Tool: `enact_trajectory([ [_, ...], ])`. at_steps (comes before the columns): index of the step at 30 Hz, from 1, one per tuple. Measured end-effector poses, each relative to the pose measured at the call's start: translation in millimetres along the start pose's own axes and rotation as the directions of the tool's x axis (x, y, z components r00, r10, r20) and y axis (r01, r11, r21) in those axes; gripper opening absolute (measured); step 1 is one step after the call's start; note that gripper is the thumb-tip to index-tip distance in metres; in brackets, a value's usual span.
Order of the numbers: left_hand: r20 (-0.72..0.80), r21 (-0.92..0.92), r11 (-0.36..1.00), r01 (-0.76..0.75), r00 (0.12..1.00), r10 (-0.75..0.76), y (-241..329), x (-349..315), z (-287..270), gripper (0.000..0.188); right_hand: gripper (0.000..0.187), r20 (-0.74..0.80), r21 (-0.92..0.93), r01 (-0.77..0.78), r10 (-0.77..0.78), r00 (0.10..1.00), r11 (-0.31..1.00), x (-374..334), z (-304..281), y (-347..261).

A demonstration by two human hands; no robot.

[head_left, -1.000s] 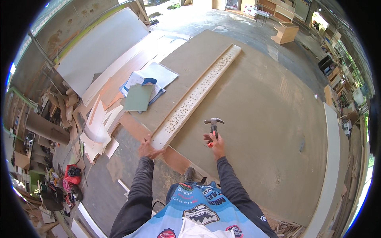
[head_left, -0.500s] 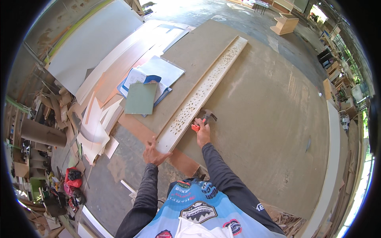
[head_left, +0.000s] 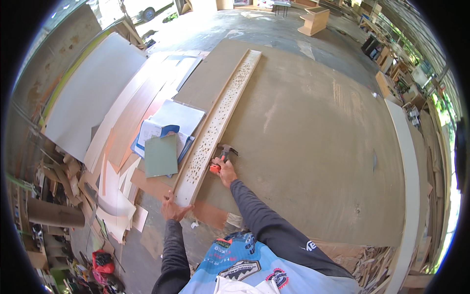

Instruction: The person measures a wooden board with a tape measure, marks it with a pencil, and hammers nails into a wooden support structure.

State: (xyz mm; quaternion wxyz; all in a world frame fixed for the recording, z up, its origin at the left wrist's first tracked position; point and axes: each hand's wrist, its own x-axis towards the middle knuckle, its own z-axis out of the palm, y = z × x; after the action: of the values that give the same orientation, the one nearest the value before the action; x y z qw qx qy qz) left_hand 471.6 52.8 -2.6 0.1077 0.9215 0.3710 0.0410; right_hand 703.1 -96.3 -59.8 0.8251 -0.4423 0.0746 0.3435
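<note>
A long, narrow white board with a raised wooden lip and many small holes or brown specks (head_left: 215, 132) lies on a large grey-brown panel (head_left: 313, 147). My left hand (head_left: 175, 208) grips its near end, thumb across the end and fingers at the left edge. Beside the board's right edge, my right hand (head_left: 225, 172) is closed round the orange-and-black handle of a claw hammer (head_left: 225, 148). The hammer's head points away from me, low over the panel. Part of the handle is hidden by my fingers.
Close to the board's left lie a green sheet (head_left: 161, 156) and open papers (head_left: 178, 115). Beyond them are thin veneer-like sheets (head_left: 129, 108) and a leaning white panel (head_left: 95, 95). Wood scraps (head_left: 61, 179) and a red bag (head_left: 103, 263) lie at left. A white strip (head_left: 406, 161) runs along the right.
The board has slid left, closer to the green sheet and papers. Both hands moved with it, the hammer still held in my right hand. My view has tilted up and turned right.
</note>
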Motion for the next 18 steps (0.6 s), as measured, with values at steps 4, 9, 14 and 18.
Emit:
enact_trajectory([
  [4, 0.045, -0.021, 0.999, 0.031, 0.999, -0.030, 2, -4, -12, 0.117, 0.035, 0.112, -0.005, -0.046, 0.046, 0.993, 0.999, -29, -22, -17],
  [9, 0.147, -0.106, 0.994, 0.021, 0.989, -0.005, 18, 0, -23, 0.111, 0.029, 0.086, -0.396, -0.040, 0.080, 0.993, 0.918, -94, -122, -37],
  [14, 0.169, -0.042, 0.999, 0.002, 0.986, 0.006, 17, 20, -1, 0.109, 0.030, -0.067, -0.765, -0.023, -0.043, 0.997, 0.643, -207, -216, -71],
  [18, 0.201, -0.048, 0.996, -0.076, 0.976, 0.084, 29, 38, -1, 0.109, 0.030, -0.184, -0.947, -0.028, -0.473, 0.862, 0.319, -288, -239, -86],
])
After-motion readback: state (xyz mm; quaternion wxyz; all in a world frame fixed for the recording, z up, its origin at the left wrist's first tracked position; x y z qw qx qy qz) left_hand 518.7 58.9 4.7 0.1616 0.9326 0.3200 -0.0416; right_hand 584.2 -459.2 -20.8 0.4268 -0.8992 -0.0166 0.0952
